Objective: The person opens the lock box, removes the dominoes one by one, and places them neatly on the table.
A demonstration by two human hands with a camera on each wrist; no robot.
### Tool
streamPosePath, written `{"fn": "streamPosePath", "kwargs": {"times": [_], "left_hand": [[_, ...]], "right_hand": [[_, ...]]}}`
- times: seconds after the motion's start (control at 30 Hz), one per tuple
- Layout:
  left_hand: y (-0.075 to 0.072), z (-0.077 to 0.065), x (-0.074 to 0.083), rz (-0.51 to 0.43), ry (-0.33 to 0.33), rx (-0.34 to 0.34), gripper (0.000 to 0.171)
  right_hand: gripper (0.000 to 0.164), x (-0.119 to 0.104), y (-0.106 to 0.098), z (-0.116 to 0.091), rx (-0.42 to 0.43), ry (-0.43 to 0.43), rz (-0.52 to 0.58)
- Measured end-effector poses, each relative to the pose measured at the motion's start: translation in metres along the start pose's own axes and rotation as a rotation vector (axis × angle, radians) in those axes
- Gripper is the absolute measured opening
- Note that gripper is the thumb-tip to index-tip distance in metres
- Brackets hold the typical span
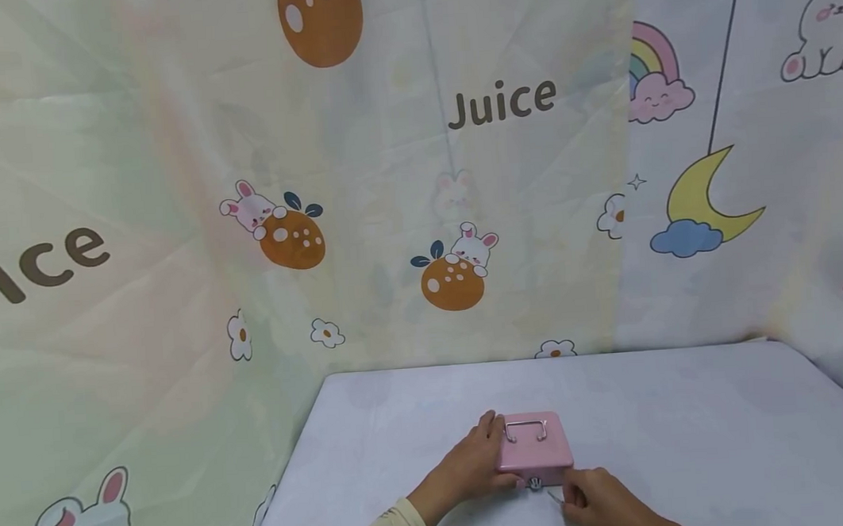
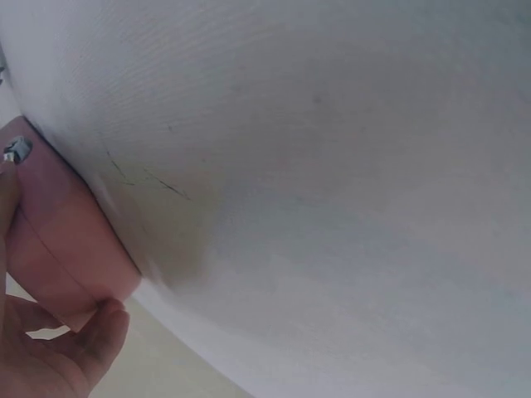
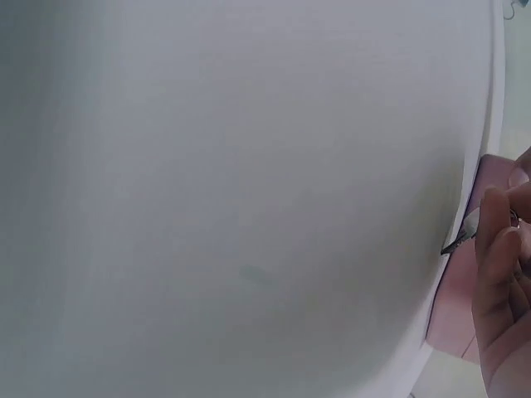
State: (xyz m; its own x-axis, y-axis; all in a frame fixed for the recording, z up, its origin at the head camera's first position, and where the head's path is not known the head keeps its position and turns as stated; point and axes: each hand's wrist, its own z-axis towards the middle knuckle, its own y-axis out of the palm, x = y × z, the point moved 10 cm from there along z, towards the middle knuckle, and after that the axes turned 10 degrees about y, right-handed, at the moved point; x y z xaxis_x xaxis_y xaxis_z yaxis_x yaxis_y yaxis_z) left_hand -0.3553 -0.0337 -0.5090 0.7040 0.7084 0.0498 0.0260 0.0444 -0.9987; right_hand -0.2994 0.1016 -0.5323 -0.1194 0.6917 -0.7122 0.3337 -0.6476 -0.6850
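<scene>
A small pink metal cash box (image 1: 534,445) stands on the white-covered table, its lid down and a wire handle (image 1: 526,430) lying on top. On its front face is a silver lock (image 1: 536,484), which also shows in the left wrist view as a metal cylinder lock (image 2: 17,149). My left hand (image 1: 475,459) grips the box's left side, thumb along the front near the lock, fingers at the far corner. Just right of the lock, my right hand (image 1: 602,501) pinches a small silver key (image 3: 465,232). The key's toothed end points out from the fingers, apart from the lock.
White cloth covers the table (image 1: 400,407). Printed fabric walls (image 1: 388,177) with rabbits and flowers rise behind the table and on both sides. The back edge of the table meets the rear wall fabric.
</scene>
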Motion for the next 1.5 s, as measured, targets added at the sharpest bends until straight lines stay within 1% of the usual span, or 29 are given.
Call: {"fn": "streamPosePath", "kwargs": {"times": [0.17, 0.27, 0.43, 0.63, 0.87, 1.2, 1.5], "left_hand": [[0.0, 0.0, -0.001, -0.005, -0.01, -0.002, 0.101], [0.001, 0.0, -0.001, -0.013, -0.012, -0.002, 0.101], [0.002, -0.001, -0.001, -0.027, -0.009, -0.001, 0.101], [0.002, -0.001, -0.001, -0.048, -0.011, -0.005, 0.1], [0.003, 0.0, -0.001, -0.038, -0.013, -0.013, 0.1], [0.004, 0.001, -0.002, -0.02, -0.011, -0.006, 0.1], [0.003, 0.002, -0.002, -0.028, -0.011, -0.005, 0.1]], "right_hand": [[0.016, -0.004, 0.005, 0.002, 0.007, -0.044, 0.005], [0.015, -0.005, 0.008, 0.003, 0.02, -0.053, 0.003], [0.016, -0.007, 0.011, 0.008, 0.047, -0.034, -0.004], [0.018, -0.013, 0.012, 0.01, 0.065, -0.021, 0.019], [0.016, -0.013, 0.012, 0.013, 0.068, 0.002, 0.01], [0.017, -0.009, 0.014, 0.015, 0.07, 0.052, 0.055], [0.02, -0.015, 0.012, 0.012, 0.147, 0.06, 0.04]]}}
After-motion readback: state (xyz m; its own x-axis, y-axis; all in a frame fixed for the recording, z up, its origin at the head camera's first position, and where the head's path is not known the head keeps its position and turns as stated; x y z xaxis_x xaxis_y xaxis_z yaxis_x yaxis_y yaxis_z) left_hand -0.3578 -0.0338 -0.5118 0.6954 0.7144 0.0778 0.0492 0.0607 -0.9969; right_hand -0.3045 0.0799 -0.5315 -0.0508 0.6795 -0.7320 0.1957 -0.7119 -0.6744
